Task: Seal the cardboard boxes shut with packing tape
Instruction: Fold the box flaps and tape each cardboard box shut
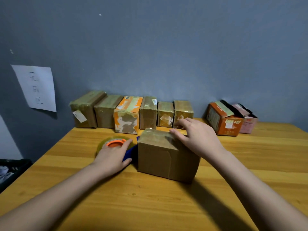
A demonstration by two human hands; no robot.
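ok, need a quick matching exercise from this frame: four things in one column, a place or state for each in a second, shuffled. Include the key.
Things:
1. left hand
2. right hand
3. paper sheet
4. orange box with open flaps

Places or states:
A. stuck on the grey wall, at the left
B. resting on the tape dispenser, beside the front box
C. at the back right of the table, next to a pink box
D. fingers spread on the taped top of the front box

Pairs: 1-B, 2-D, 3-A, 4-C
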